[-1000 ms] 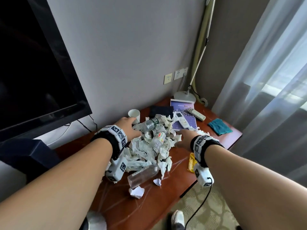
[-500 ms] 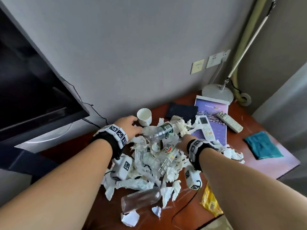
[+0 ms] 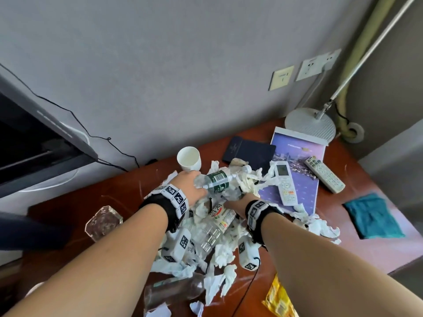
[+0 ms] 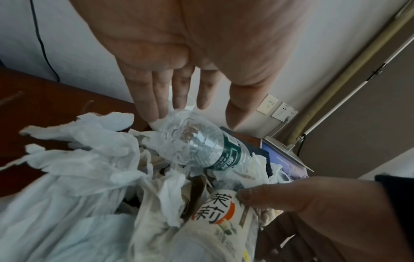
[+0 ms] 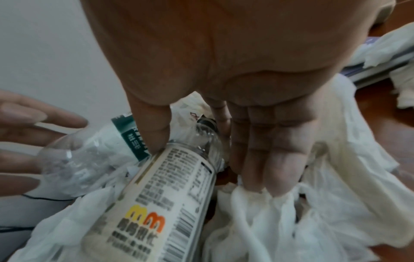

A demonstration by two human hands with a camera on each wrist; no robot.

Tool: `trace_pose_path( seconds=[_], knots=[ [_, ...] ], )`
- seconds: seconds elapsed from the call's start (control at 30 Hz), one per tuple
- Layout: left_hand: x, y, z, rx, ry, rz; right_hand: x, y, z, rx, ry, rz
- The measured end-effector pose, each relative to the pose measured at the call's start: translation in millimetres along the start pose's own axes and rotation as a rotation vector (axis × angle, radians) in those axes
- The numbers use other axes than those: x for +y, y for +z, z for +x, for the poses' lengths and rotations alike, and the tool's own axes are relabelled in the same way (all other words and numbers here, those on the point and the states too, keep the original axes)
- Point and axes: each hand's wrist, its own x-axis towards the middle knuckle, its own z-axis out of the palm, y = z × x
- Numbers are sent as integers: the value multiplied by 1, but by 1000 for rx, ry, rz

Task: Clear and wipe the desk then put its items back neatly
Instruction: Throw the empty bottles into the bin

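The reddish wooden desk point(image 3: 377, 243) carries crumpled tissues point(image 3: 320, 227), bottles point(image 3: 217, 181), remotes point(image 3: 324, 174), a teal cloth point(image 3: 373, 217).

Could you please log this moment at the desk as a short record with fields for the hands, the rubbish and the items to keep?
left hand: fingers straight, touching the base of the green-label bottle
right hand: fingers straight, thumb on the white-label bottle, fingertips on tissues
rubbish: crumpled tissues piled mid-desk, clear bottle at the near edge, yellow wrapper
items to keep: paper cup, two remotes, booklet, dark folder
wiping cloth: teal cloth, far right, untouched
desk: not yet cleared
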Motion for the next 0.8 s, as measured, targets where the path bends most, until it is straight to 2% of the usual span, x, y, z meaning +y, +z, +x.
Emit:
trace_pose_path(
  seconds=[0.47,0.8],
  knots=[
    [-10,33,34,-134,-26,54,-10,13,22,4,68,129],
    [-21,11,18,-40,0,-44,-9,15,23,31,120,239]
  ],
)
